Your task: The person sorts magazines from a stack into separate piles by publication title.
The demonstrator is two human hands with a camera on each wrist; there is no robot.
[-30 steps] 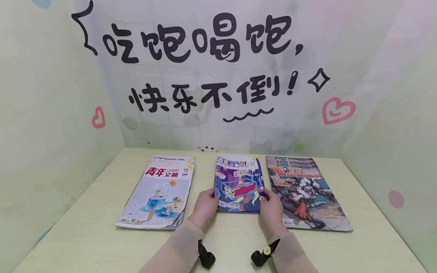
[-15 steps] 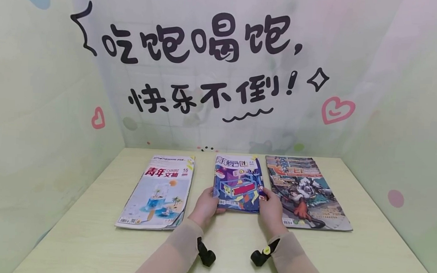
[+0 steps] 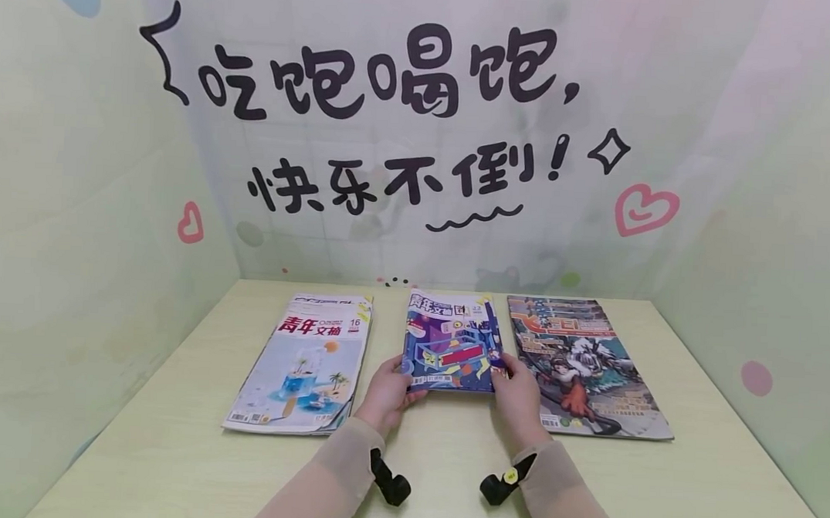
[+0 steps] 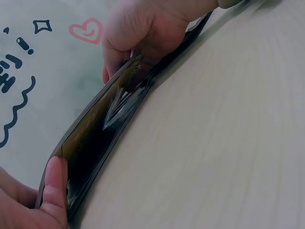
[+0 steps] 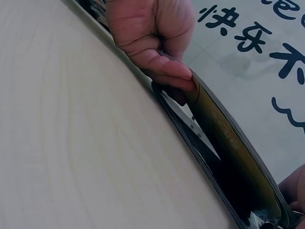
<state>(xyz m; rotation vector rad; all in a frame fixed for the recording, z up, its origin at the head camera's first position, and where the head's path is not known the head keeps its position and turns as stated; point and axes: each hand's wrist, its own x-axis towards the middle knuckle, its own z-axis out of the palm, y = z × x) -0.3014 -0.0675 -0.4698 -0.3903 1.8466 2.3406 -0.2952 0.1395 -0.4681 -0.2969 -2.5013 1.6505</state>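
Note:
Between my two hands is a purple-blue magazine in the head view, its near edge raised off the table. My left hand grips its near left corner. In the left wrist view the left fingers curl beneath that edge. The near right corner is pinched by my right hand, its thumb on the cover. Both wrist views show a dark, glossy gap under the bowed magazine; what lies inside it is unclear. Much of the right hand is cut off in the right wrist view.
To the left lie magazines topped by a white-and-blue cover, slightly fanned. On the right is a fanned stack of larger magazines with a dark illustrated cover. A printed wall closes off the back; side panels flank the table.
The middle magazine's near edge has come up off the table. The fingers of my left hand have slid under its corner. Both side stacks lie unmoved.

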